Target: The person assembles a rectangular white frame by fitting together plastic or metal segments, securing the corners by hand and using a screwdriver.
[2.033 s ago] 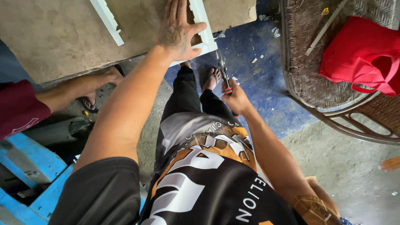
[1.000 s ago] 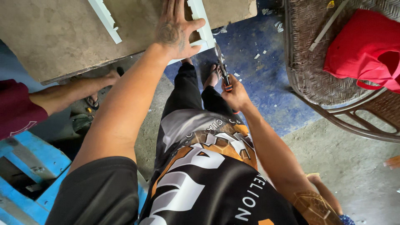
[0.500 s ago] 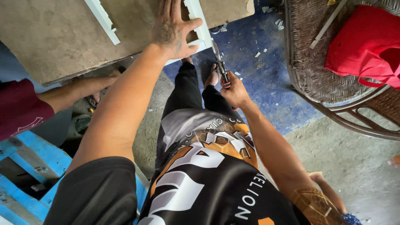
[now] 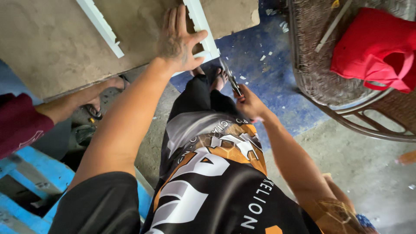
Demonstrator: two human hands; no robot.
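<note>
The left hand (image 4: 180,41) lies flat, fingers spread and released, in the upper middle of the frame. Its palm presses on the brown worktop (image 4: 52,43) and its thumb and fingers touch a white notched strip (image 4: 201,26) that runs up and down along the worktop's right part. A second white strip (image 4: 102,26) lies well apart to the left, slanted across the same surface.

The right hand (image 4: 249,104) sits just below and to the right, near the middle of the frame, its fingers clenched around a pair of pliers (image 4: 229,78). The tool's tip points up toward the lower end of the white notched strip, just beside the worktop's edge; whether it touches the strip cannot be told.

At the left edge another person's arm in a dark red sleeve (image 4: 19,125) reaches under the worktop. A wicker chair (image 4: 316,65) in the upper right carries a red bag (image 4: 372,47). Blue floor (image 4: 277,82) with white chips lies below the hands.
</note>
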